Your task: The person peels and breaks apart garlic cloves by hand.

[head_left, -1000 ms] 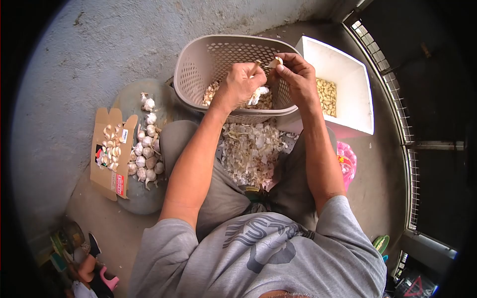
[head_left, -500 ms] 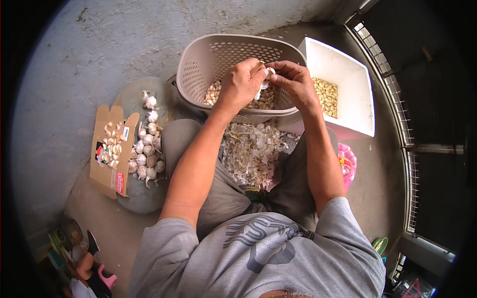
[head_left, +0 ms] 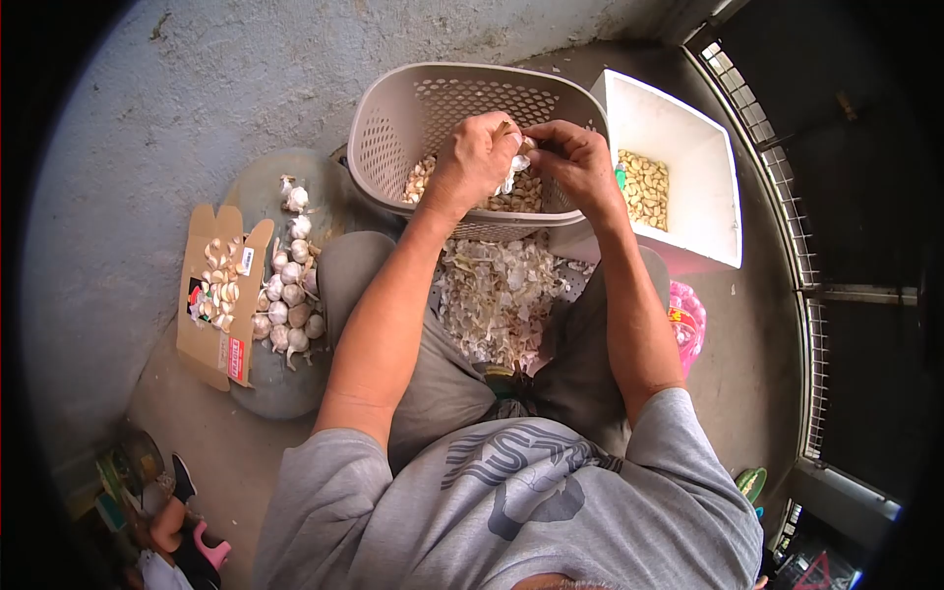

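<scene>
Over the basket, my left hand (head_left: 476, 163) is closed on a partly broken-up head of garlic (head_left: 514, 173) with white skin hanging from it. My right hand (head_left: 580, 163) is closed at the same garlic, thumb and fingers pinching its right side. A small green object (head_left: 620, 175) shows beside the right hand; I cannot make out what it is. Below both hands, the perforated grey-brown basket (head_left: 379, 162) has loose garlic cloves (head_left: 513, 197) in its bottom. Between the legs lies a heap of papery garlic skins (head_left: 500, 300).
A white foam box (head_left: 688, 128) with peeled cloves (head_left: 644, 190) stands to the right. At left, a round stool (head_left: 275, 398) bears whole garlic bulbs (head_left: 293, 293) and cardboard (head_left: 202, 349) with cloves. A pink bag (head_left: 687, 324) lies by the right knee. A person's leg (head_left: 169, 526) shows lower left.
Both hands stay together over the basket, the right hand's fingers shifting slightly on the garlic. The green object now shows beside the right hand.
</scene>
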A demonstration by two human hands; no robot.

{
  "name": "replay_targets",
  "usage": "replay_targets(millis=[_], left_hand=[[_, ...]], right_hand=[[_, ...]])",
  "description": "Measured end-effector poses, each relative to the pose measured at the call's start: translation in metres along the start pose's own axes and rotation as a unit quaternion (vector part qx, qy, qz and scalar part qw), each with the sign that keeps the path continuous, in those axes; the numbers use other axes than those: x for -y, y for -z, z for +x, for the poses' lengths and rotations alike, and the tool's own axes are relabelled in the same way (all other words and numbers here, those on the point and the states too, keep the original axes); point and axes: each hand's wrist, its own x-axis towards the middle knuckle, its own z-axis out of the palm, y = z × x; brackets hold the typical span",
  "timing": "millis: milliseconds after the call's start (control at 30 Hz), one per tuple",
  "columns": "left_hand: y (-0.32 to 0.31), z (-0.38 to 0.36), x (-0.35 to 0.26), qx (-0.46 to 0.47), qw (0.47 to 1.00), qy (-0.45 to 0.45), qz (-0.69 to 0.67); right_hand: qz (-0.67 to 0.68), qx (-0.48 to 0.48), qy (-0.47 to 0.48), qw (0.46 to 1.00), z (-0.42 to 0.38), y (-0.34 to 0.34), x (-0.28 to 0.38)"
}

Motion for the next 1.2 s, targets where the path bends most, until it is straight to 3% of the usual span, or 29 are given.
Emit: replay_targets(millis=[400,700,800,900,1000,1200], left_hand=[[0.002,0.0,-0.006,-0.015,1.0,-0.01,0.005],[0.004,0.0,-0.005,-0.037,0.999,-0.008,0.037],[0.004,-0.001,0.001,-0.04,0.999,-0.029,0.015],[0.003,0.001,0.005,-0.053,0.996,0.024,-0.061],[0.005,0.001,0.004,-0.032,0.993,0.034,-0.111],[-0.003,0.001,0.007,-0.037,0.986,0.05,-0.156]], right_hand=[[0.001,0.014,0.011,1.0,-0.003,-0.002,0.005],[0.176,0.022,-0.001,0.984,0.003,-0.004,-0.007],[0.222,-0.002,-0.046,0.974,0.001,-0.01,-0.001],[0.296,-0.006,-0.075,0.952,0.001,-0.02,0.006],[0.184,-0.02,-0.043,0.982,0.003,-0.02,-0.001],[0.245,-0.069,-0.024,0.967,0.003,-0.021,-0.005]])
